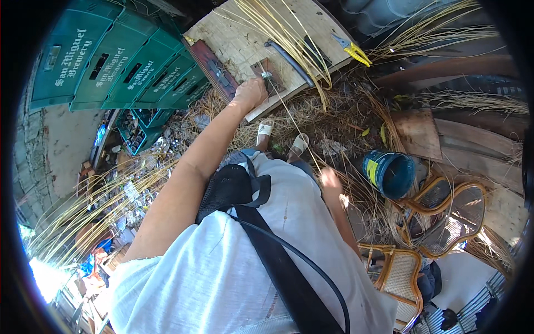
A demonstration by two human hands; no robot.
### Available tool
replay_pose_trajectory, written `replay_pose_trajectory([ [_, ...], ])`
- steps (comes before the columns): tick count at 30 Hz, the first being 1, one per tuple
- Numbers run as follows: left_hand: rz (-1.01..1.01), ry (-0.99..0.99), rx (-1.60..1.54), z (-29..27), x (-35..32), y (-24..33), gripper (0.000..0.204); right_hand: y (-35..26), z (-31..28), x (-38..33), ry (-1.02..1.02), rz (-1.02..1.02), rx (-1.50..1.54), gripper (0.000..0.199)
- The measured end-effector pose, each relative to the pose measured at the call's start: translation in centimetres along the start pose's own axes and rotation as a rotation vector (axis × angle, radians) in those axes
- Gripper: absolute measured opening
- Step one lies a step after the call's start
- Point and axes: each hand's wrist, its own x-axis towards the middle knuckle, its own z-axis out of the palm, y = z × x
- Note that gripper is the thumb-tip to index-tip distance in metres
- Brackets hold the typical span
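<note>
My left hand (251, 93) is closed at the near edge of a low wooden bench (239, 47), against a small metal piece (266, 74) on a dark wooden block (275, 83). What its fingers hold is hidden. A thin rattan strip (290, 116) runs taut from the metal piece down toward my body. Low at my right side, my right hand (329, 179), bright and partly blurred, is closed at the strip's lower end. Across the bench lie a bundle of long rattan strips (278, 33), a dark curved bar (289, 62) and yellow-handled pliers (356, 51).
Stacked green crates (125, 61) stand at the left. Fibre shavings (311, 119) litter the ground around my feet. A dark blue bucket (389, 173) sits at right, beside rattan furniture frames with woven panels (453, 214). More long strips (83, 217) spread at the lower left.
</note>
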Motion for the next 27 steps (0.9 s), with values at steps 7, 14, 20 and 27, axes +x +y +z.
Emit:
replay_pose_trajectory([
  [7, 0.066, 0.028, 0.002, -0.2, 1.1, 0.3, 0.037, 6.8, -24.9, -28.3, -0.379, 1.149, -0.759, 0.029],
  [14, -0.119, -0.249, -0.680, -9.9, -8.5, 6.3, 0.030, -2.5, -11.4, 2.1, 0.703, 0.755, 0.985, 0.029],
  [20, 0.490, -0.603, -1.403, -6.3, -10.8, 16.8, 0.031, -22.8, -8.8, 20.8, 0.133, 0.146, 1.692, 0.018],
  [27, -0.021, -0.446, -1.102, -9.5, -22.1, -2.5, 0.037, 0.6, -42.2, 24.2, 0.366, -0.063, 1.568, 0.019],
])
